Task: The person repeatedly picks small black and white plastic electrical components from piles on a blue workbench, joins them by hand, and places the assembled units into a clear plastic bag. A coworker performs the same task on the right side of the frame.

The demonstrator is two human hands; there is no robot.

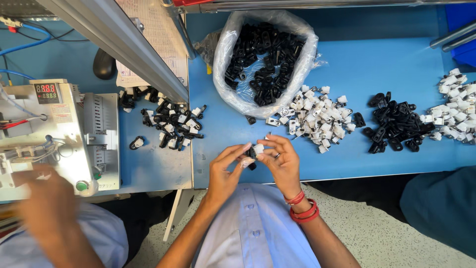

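My left hand (225,169) and my right hand (281,161) meet over the near edge of the blue table (377,64). Between their fingertips they pinch a small black and white plastic part (255,151). The right wrist wears red bands and a finger has a ring. Just beyond the hands lies a pile of white plastic pieces (317,117). A clear plastic bag (265,57) full of black plastic pieces stands open behind it.
A heap of black pieces (394,126) and more white pieces (453,106) lie to the right. Mixed black and white parts (168,121) lie left, near a grey machine (59,134) with a red digit display. Another person's blurred hand (47,201) is at the lower left.
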